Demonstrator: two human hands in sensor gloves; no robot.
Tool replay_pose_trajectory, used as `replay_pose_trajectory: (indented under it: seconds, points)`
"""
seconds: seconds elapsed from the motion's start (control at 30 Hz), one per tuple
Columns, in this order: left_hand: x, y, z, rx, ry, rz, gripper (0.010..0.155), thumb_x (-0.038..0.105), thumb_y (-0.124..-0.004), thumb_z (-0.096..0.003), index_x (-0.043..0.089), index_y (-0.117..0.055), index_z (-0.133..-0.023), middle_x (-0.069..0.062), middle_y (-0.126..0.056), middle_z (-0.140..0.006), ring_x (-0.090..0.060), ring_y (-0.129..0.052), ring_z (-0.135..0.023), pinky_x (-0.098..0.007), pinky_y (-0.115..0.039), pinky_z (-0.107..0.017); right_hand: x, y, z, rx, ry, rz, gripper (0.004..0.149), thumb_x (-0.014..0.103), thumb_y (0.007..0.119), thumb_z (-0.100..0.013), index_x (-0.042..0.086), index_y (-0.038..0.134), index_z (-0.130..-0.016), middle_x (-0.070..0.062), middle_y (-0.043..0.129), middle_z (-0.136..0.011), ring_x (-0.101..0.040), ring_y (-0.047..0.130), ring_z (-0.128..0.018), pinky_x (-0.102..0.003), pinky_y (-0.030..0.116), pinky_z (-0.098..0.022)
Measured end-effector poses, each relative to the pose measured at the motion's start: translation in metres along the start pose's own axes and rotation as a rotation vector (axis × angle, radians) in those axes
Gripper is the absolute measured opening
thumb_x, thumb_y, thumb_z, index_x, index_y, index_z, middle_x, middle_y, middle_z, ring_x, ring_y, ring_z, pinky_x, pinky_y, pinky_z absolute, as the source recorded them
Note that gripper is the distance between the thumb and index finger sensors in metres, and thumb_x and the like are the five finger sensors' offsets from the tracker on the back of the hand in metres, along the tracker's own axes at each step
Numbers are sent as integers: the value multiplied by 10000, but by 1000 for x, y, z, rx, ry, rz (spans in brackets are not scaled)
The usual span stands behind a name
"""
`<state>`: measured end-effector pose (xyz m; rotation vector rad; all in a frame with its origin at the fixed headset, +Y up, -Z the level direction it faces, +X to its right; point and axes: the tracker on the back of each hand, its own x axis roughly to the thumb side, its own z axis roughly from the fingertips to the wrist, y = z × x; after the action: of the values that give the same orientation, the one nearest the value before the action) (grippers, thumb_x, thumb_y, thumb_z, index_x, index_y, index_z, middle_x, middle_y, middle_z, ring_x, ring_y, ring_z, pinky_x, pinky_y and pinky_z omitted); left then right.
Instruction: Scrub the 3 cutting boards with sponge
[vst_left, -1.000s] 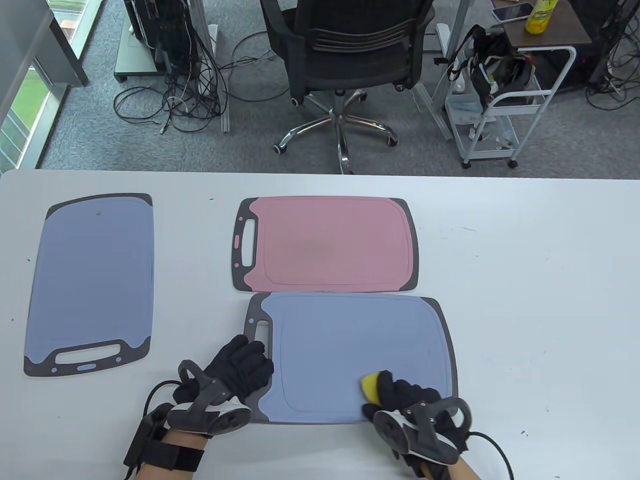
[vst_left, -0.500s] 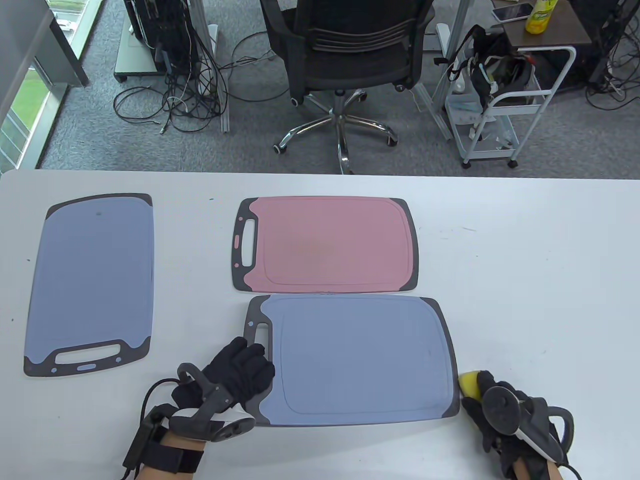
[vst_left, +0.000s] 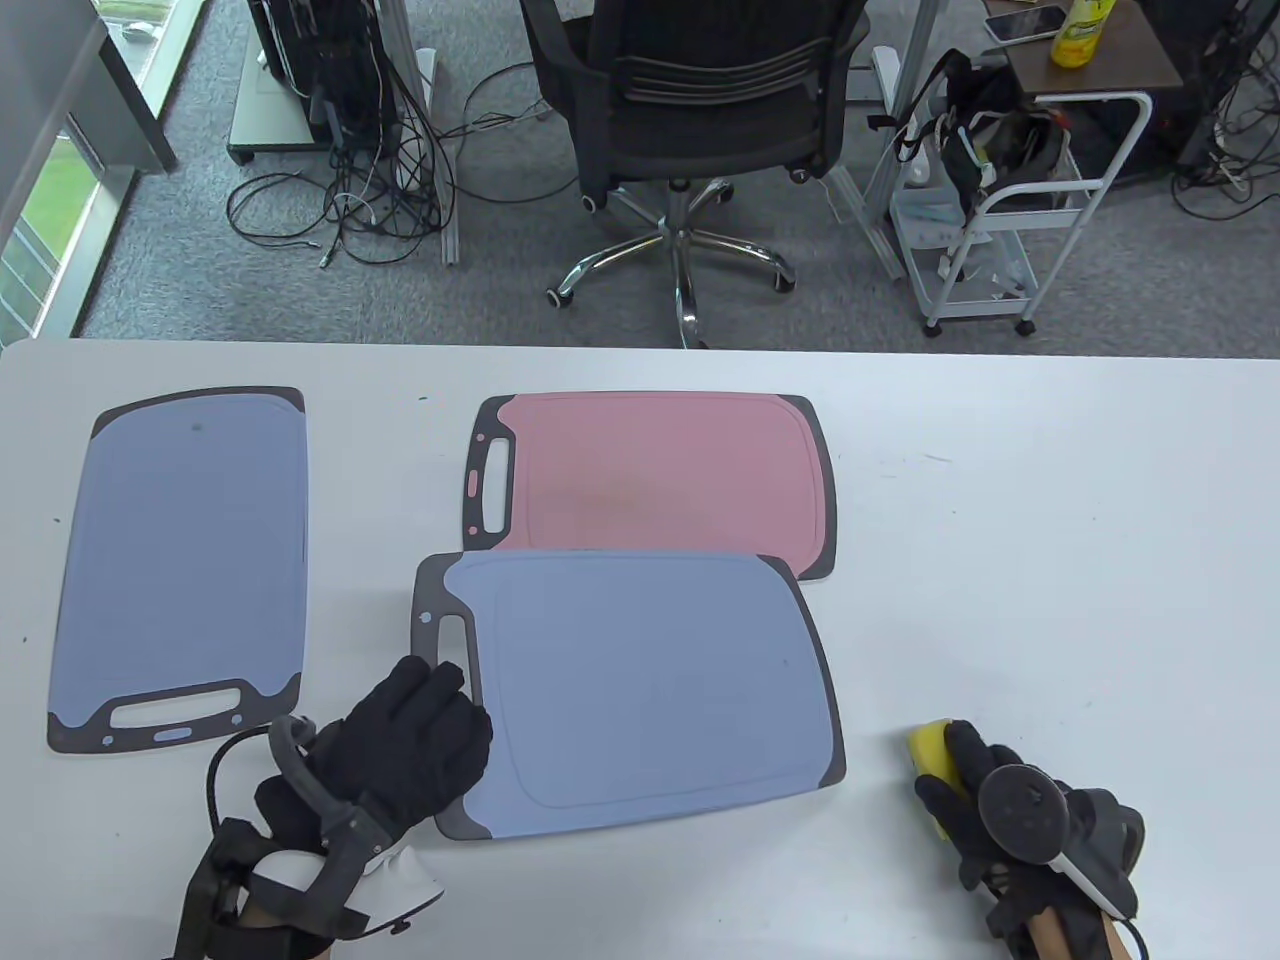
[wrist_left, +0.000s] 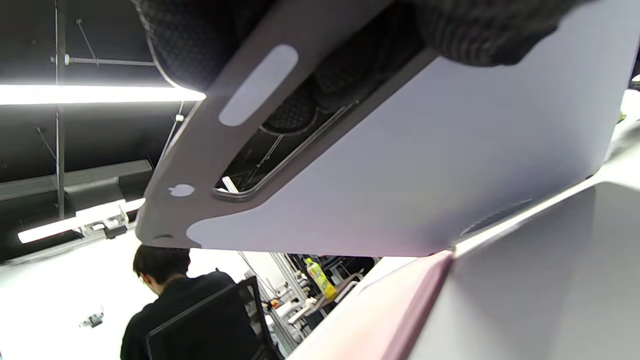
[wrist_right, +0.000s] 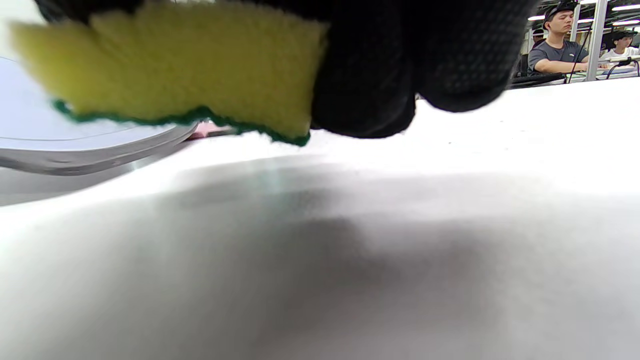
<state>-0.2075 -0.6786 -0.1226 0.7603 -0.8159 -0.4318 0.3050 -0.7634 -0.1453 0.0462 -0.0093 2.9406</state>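
Observation:
My left hand (vst_left: 405, 740) grips the handle end of the near blue cutting board (vst_left: 640, 690) and holds it lifted and tilted, its far edge overlapping the pink cutting board (vst_left: 660, 470). In the left wrist view my fingers (wrist_left: 295, 107) show through the handle slot of that blue board (wrist_left: 425, 165). A second blue cutting board (vst_left: 185, 560) lies flat at the left. My right hand (vst_left: 975, 790) holds the yellow sponge (vst_left: 932, 752) on the table, right of the lifted board. The sponge (wrist_right: 175, 70) has a green underside.
The white table (vst_left: 1050, 560) runs across the view. Beyond its far edge stand an office chair (vst_left: 690, 100), a white cart (vst_left: 1010, 200) and floor cables. A yellow bottle (vst_left: 1082, 30) stands on a side table.
My right hand carried the sponge off the near blue board to the table on its right. My left hand then lifted that board by the handle and shifted it left and away, over the pink board.

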Motion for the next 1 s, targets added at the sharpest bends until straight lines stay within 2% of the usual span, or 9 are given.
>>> replay_pose_trajectory:
  seconds: [0.13, 0.2, 0.4, 0.5, 0.63, 0.73, 0.87, 0.93, 1.0]
  points:
    - [-16, -7, -22, -21, -2, -30, 500, 553, -773, -460, 289, -728, -882, 74, -896, -830, -232, -936, -870, -501, -780, -695, -6, -2, -2, 8, 10, -26, 715, 569, 731, -440, 123, 664, -995, -93, 849, -748, -215, 922, -500, -459, 789, -467]
    - [-31, -23, -42, -41, 1, -16, 495, 541, -773, -468, 298, -710, -894, 81, -875, -854, -230, -911, -898, -497, -769, -703, -9, -2, -4, 3, 17, -34, 717, 569, 733, -439, 121, 666, -994, -96, 851, -746, -216, 923, -498, -459, 790, -465]
    - [-46, -64, -101, -66, -62, -53, 495, 529, -784, -463, 308, -704, -898, 74, -862, -867, -236, -887, -920, -495, -756, -713, -3, 0, -4, 10, 9, -20, 716, 571, 728, -441, 122, 663, -996, -93, 849, -751, -216, 923, -504, -460, 790, -469]
    - [-59, -85, -126, -110, -65, -32, 495, 534, -778, -462, 314, -701, -898, 77, -863, -870, -225, -895, -920, -487, -765, -708, -1, 0, -3, 3, 1, -26, 716, 570, 729, -440, 122, 665, -995, -94, 851, -748, -217, 924, -503, -461, 791, -468]
    - [-73, -106, -144, -172, -61, -51, 498, 536, -775, -464, 316, -695, -903, 94, -858, -874, -220, -889, -925, -479, -759, -712, -3, 3, -4, 23, -2, -41, 717, 568, 730, -440, 118, 666, -995, -95, 851, -749, -220, 924, -503, -463, 789, -470]
    - [-82, -126, -147, -259, -15, -40, 499, 542, -764, -475, 321, -682, -915, 99, -850, -887, -213, -886, -934, -466, -764, -715, -4, 5, -5, 35, 0, -31, 717, 571, 727, -440, 121, 665, -994, -93, 851, -749, -218, 924, -504, -462, 789, -471]
    - [-83, -169, -136, -540, -13, -144, 544, 555, -733, -498, 342, -584, -975, 131, -785, -965, -178, -856, -980, -441, -775, -721, -3, 8, -8, 44, -3, -34, 717, 570, 728, -441, 120, 665, -995, -95, 850, -750, -219, 924, -505, -463, 789, -470]
    - [-78, -188, -127, -679, -19, -260, 632, 537, -760, -505, 340, -480, -1036, 128, -706, -1045, -199, -781, -1030, -459, -749, -732, -2, 10, -8, 45, -5, -28, 717, 570, 727, -440, 121, 664, -996, -94, 850, -751, -219, 923, -507, -462, 789, -471]
    - [-70, -206, -121, -782, -19, -307, 745, 538, -831, -472, 335, -428, -1065, 141, -670, -1094, -193, -793, -1021, -468, -741, -737, -1, 12, -9, 48, -8, -26, 716, 570, 727, -442, 121, 663, -996, -94, 848, -752, -219, 923, -507, -462, 789, -471]
